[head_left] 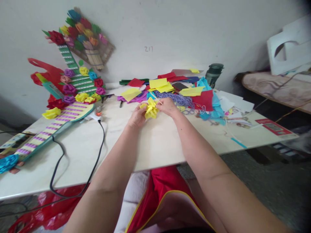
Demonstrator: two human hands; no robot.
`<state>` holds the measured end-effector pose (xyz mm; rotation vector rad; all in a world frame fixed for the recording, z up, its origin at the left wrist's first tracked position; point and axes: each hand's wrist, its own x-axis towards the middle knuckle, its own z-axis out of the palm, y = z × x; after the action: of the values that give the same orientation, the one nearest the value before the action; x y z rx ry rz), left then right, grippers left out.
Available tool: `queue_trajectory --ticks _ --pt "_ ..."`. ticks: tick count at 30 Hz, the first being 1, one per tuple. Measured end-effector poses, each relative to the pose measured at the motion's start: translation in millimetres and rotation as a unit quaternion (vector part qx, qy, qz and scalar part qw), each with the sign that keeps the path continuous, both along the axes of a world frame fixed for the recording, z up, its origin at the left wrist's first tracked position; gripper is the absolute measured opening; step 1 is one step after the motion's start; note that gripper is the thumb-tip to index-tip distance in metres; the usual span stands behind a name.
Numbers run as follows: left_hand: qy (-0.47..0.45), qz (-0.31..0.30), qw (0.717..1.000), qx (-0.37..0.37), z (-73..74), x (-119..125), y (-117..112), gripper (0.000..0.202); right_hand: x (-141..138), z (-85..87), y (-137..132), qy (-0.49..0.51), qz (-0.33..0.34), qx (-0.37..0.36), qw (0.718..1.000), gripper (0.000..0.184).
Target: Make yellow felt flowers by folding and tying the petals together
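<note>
Over the middle of the table I hold a yellow crepe-paper flower (152,110). My left hand (137,117) is closed on its left side, thumb and fingers pinching the petals. At its right edge my right hand (167,106) is closed around a thin pale stick (152,94), whose end points up and left past the flower. Whether the right fingertips also grip the petals is hard to tell. Just behind the hands lie a tangle of purple yarn (176,98), yellow paper sheets (131,94) and red paper (203,101).
A hot glue gun (93,116) with a black cord (103,142) lies to the left. Beside it stand decorated striped boards (60,124) with paper flowers. A dark green bottle (213,75) is at the back right; paper scraps (233,105) cover the right side.
</note>
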<state>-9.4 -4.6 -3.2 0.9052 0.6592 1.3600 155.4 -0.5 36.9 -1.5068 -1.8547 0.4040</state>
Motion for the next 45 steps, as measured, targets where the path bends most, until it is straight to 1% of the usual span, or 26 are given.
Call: queue_trajectory --ticks 6,9,12,16,20,24,28,30,33,36,40,45 --pt "-0.020 -0.008 0.999 -0.027 0.9 -0.2 0.2 0.022 -2.4 1.0 -2.2 -0.019 0.015 -0.010 1.000 0.018" --pt "-0.028 -0.017 0.999 -0.027 1.5 0.2 1.2 0.023 -2.7 -1.1 -0.2 -0.023 0.026 -0.013 0.999 0.018" --pt "-0.009 -0.021 0.999 -0.024 1.8 0.2 2.3 0.025 -3.6 -3.5 1.8 -0.032 0.034 -0.015 0.999 0.018" --pt "0.048 0.005 0.998 -0.048 0.6 -1.6 4.1 0.021 -5.8 -3.8 1.0 -0.056 0.039 -0.025 0.997 0.017" --pt "0.091 0.026 0.994 -0.053 0.0 -3.4 5.5 0.021 -7.7 -3.1 -0.7 -0.079 0.042 -0.022 0.996 0.016" --pt "0.099 0.053 0.992 -0.051 1.6 -2.4 5.7 0.023 -8.5 -4.3 -0.3 -0.087 0.042 -0.017 0.995 0.017" --pt "0.087 0.062 0.993 -0.041 3.0 -0.9 5.3 0.023 -8.3 -5.4 -0.4 -0.037 0.038 -0.015 0.998 0.019" --pt "0.082 0.061 0.994 -0.036 3.2 -0.5 5.1 0.023 -8.3 -5.3 -1.0 -0.015 0.037 -0.012 0.999 0.019" --pt "0.076 0.057 0.995 -0.033 3.2 -0.2 4.7 0.024 -8.7 -5.2 -1.4 -0.013 0.034 -0.013 0.999 0.017" --pt "0.077 0.041 0.996 -0.035 2.7 -0.6 4.4 0.025 -9.4 -5.3 -1.2 -0.028 0.033 -0.012 0.999 0.017" --pt "0.099 0.004 0.994 -0.044 2.2 -1.1 4.1 0.020 -10.4 -4.5 -2.2 -0.052 0.034 -0.005 0.998 0.017" --pt "0.121 0.004 0.991 -0.059 1.6 -0.3 5.5 0.016 -12.8 -2.2 -6.1 -0.085 0.033 -0.002 0.996 0.019"
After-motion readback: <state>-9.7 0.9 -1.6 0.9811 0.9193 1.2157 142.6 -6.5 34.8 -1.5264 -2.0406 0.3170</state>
